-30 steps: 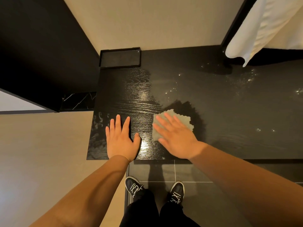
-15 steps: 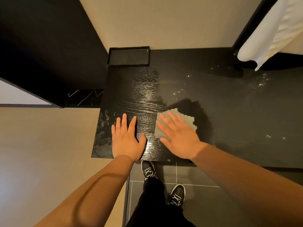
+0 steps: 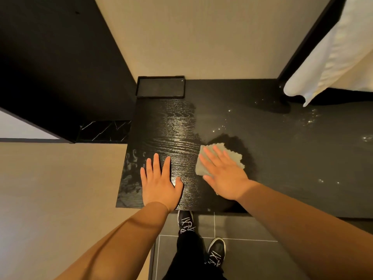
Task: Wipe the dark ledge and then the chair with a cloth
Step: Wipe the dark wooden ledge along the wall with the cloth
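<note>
While the left hand (image 3: 159,183) is laid flat, empty, on the dark ledge (image 3: 282,158), the grey cloth (image 3: 232,156) is pressed down by the flat-fingered right hand (image 3: 224,174).

Views: one only, the head camera, so no second view shared the scene.
Position: it sat at the person's head, above the near edge of the dark ledge (image 3: 282,158).
Direction: it faced forward and steeply down, with the wall (image 3: 201,37) at the top and the shoes (image 3: 185,223) and floor tiles (image 3: 252,255) at the bottom.
Nearness: close; both forearms ran in from the lower corners to the left hand (image 3: 159,184) and right hand (image 3: 224,174) near the middle.
Lens: wide-angle; straight edges splayed toward the corners.
Coverage: the ledge's left end showed whole, while its right side ran out of frame.
</note>
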A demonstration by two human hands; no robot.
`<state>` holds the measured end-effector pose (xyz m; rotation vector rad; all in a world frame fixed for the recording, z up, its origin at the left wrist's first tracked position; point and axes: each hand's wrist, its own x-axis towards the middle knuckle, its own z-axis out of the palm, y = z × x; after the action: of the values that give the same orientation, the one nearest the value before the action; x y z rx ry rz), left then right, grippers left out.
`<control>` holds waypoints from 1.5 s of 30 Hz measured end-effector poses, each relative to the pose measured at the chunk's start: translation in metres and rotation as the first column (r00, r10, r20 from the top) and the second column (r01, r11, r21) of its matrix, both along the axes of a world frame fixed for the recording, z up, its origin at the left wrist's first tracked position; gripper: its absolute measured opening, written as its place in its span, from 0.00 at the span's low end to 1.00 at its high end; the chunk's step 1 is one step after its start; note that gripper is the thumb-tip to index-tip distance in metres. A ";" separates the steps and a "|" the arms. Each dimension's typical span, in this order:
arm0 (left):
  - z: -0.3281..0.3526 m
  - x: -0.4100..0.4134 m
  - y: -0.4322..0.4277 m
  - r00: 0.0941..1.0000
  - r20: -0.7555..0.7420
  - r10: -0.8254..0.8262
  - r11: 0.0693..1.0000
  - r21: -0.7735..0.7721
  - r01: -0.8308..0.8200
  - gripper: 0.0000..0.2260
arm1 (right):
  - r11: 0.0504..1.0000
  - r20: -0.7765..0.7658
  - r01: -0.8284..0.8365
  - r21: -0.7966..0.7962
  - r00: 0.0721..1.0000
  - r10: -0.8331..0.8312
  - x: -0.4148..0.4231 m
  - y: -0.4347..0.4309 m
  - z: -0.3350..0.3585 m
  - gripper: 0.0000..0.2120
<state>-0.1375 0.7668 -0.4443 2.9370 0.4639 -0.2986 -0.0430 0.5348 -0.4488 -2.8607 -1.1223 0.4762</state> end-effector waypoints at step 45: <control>-0.005 0.131 0.056 0.960 0.026 -0.278 0.958 -0.069 0.279 0.35 | 0.998 0.044 0.028 0.049 0.999 -0.031 0.080 0.054 0.005 0.30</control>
<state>-0.0070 0.8231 -0.4494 2.9273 0.0322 -0.3176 0.0370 0.5892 -0.4433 -2.8549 -1.0808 0.3801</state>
